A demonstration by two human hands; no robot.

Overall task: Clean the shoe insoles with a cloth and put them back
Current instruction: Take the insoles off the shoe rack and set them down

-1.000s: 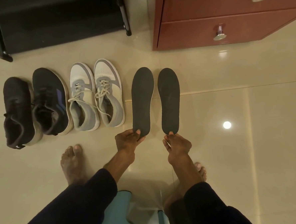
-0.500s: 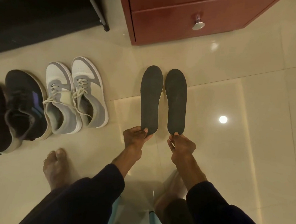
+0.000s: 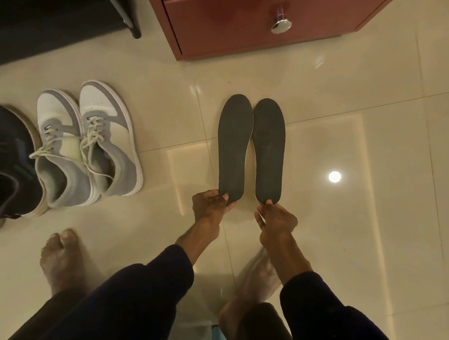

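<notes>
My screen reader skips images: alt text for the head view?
The left hand and right hand pinch two dark insoles by their heels, one each, side by side. Pale sneakers stand left on the tiled floor, a reddish drawer unit beyond.

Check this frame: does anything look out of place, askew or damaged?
Nothing stands out much. The left hand and right hand pinch the heels of the two dark insoles, held side by side, unbent. Only the grey-white sneakers look untidy: laces loose and splayed.

Dark shoe [image 3: 5,161] cut by left edge, right foot [image 3: 253,282] blurred, left insole [image 3: 234,144] heel partly under left hand [image 3: 209,205]
</notes>
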